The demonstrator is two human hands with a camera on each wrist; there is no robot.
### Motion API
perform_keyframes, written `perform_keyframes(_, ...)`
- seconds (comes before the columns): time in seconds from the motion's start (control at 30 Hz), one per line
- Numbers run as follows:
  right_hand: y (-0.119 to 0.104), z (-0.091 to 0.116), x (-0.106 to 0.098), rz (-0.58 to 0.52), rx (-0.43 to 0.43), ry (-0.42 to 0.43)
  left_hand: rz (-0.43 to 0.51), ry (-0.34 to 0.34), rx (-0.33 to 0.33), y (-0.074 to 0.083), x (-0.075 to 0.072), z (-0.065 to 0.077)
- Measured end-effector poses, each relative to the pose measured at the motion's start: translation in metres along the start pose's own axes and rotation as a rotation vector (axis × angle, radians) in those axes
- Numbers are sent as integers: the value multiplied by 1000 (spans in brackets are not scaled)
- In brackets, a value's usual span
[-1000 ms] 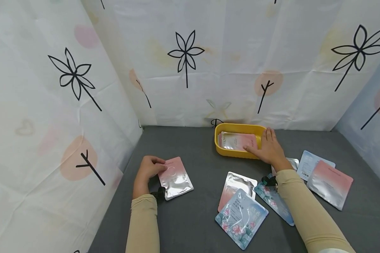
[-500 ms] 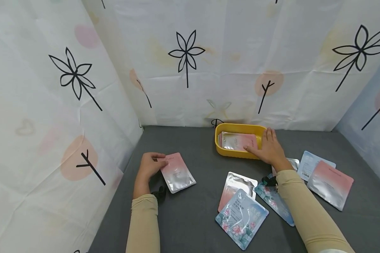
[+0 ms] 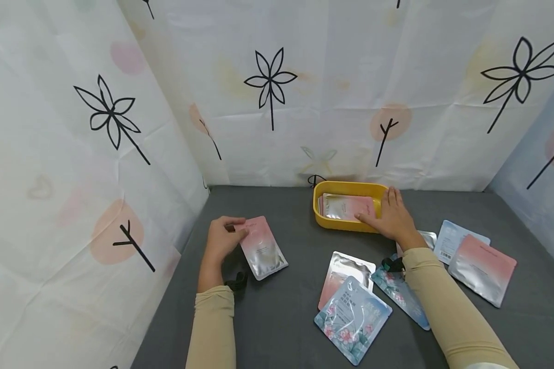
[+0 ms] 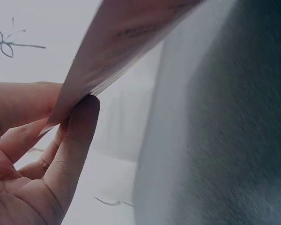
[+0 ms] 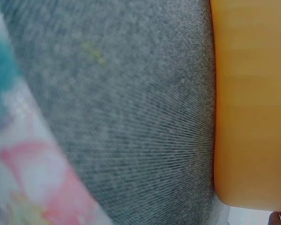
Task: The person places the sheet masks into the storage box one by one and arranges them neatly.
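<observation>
My left hand [image 3: 222,240] pinches a pink-and-silver face mask packet [image 3: 264,251] by its upper left corner, thumb on top. In the left wrist view the packet [image 4: 117,51] tilts up between thumb and fingers, seen almost edge-on. My right hand [image 3: 394,218] rests on the right end of a yellow plastic basket [image 3: 339,225], its fingers straight along the rim and the thumb reaching over the front side. Inside that basket lie several pink-and-silver packets [image 3: 351,206]. The right wrist view shows the basket's wall [image 5: 253,108] but hardly any of the hand.
In front lie a blue flowered packet [image 3: 353,320] on a pink-and-silver one [image 3: 348,266], and another blue packet [image 3: 399,294] partly under my right forearm. Farther right a pink packet [image 3: 482,269] overlaps a pale blue one [image 3: 459,241]. A printed cloth [image 3: 332,138] closes off the back.
My left hand has moved slightly away from me and to the right, sliding or lifting the pink-and-silver packet along with it. The right hand and basket stay put.
</observation>
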State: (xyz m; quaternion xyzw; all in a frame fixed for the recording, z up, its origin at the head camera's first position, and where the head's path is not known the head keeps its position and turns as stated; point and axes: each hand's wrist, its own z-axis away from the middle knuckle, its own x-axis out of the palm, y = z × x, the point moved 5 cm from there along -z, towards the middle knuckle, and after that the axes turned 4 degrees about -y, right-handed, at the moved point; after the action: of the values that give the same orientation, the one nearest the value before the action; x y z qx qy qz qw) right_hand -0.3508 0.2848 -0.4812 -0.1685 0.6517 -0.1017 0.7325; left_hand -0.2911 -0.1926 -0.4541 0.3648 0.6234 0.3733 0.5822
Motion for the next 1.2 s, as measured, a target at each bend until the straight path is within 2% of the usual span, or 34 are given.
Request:
perform_keyframes(0.27, 2, 0, 1, 5, 1, 2, 10, 34, 102, 25, 12, 3)
perform_keyframes(0.53, 2, 1, -1, -2, -6, 15, 46, 74, 213, 51, 24, -1)
perform_keyframes(0.93, 2, 1, -1, -3, 1, 20, 80, 69, 277, 84, 52, -11)
perform_keyframes(1.2, 3, 1, -1, 1, 3, 14, 118, 127, 414, 103, 66, -13)
